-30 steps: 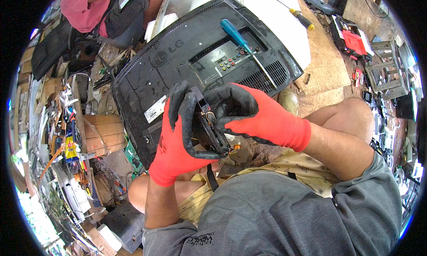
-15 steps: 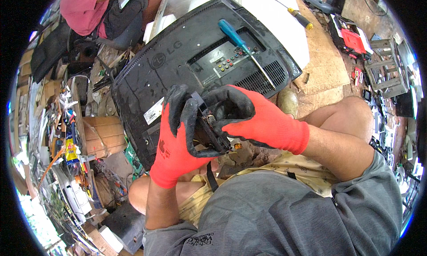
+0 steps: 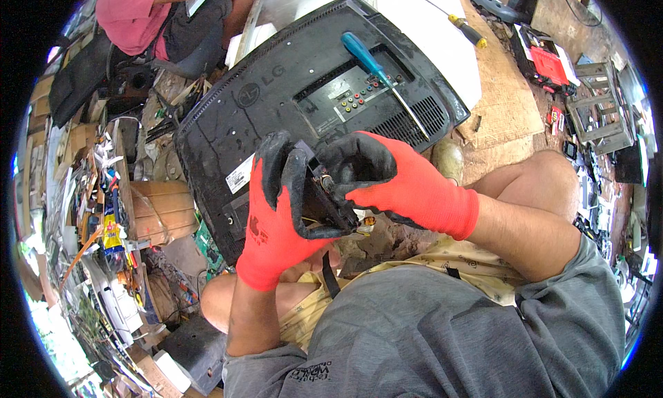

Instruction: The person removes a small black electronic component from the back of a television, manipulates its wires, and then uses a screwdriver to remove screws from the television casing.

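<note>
Both hands wear red gloves with black-coated palms and fingers. In front of my belly, my left hand (image 3: pixel 275 208) is wrapped round a small dark boxy part (image 3: pixel 324 206), which is tilted. Its kind I cannot make out; a bit of wire and an orange-yellow piece show at its lower end. My right hand (image 3: pixel 407 180) is closed at the part's right side, thumb and fingers pinching there; the fingertips partly hide what they grip. Just beyond the hands lies a black flat-screen television (image 3: pixel 276 115), back side up. A blue-handled screwdriver (image 3: pixel 360 51) rests across its socket panel.
A yellow-and-black screwdriver (image 3: pixel 466 30) lies on a white panel (image 3: pixel 442 66) at the far right. Cardboard (image 3: pixel 511 94) and a red-and-black case (image 3: pixel 549 63) are further right. Piled scrap crowds the left. Another person (image 3: pixel 135 14) sits at the far left.
My hands stay on the dark part, which has turned slightly, showing more of the orange-yellow piece at its lower end. The view has shifted a little.
</note>
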`<state>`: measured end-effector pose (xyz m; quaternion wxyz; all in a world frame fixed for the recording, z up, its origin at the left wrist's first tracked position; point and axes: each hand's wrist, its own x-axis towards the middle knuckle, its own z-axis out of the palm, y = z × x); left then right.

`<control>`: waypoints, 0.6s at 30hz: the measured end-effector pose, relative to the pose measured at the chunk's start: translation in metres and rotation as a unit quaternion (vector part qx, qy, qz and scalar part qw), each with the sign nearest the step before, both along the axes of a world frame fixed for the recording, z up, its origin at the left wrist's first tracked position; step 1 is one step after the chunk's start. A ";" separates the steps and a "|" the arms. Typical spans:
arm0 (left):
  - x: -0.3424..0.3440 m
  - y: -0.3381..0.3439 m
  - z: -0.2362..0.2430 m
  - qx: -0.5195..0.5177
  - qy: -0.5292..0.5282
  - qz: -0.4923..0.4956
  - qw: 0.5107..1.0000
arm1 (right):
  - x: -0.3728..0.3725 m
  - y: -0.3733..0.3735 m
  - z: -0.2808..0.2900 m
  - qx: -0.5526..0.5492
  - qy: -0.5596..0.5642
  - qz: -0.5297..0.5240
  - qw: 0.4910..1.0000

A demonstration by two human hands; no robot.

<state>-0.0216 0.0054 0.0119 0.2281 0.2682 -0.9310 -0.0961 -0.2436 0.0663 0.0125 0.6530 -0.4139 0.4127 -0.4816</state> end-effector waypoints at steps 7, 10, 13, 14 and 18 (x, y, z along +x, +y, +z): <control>0.001 0.004 -0.006 0.036 0.039 0.006 0.999 | 0.001 0.001 -0.008 -0.020 0.030 0.013 0.999; 0.003 0.004 -0.010 0.025 0.053 0.008 0.998 | -0.001 0.001 0.001 -0.022 0.016 0.028 0.999; 0.003 0.002 -0.010 0.022 0.073 0.003 0.997 | 0.001 0.002 0.003 -0.031 -0.003 0.005 0.999; 0.003 0.002 -0.010 0.022 0.080 0.001 0.997 | 0.002 0.001 -0.001 -0.032 -0.024 -0.004 0.999; 0.005 0.002 -0.013 0.051 0.090 0.010 0.995 | 0.002 -0.002 -0.013 -0.034 -0.065 -0.007 0.997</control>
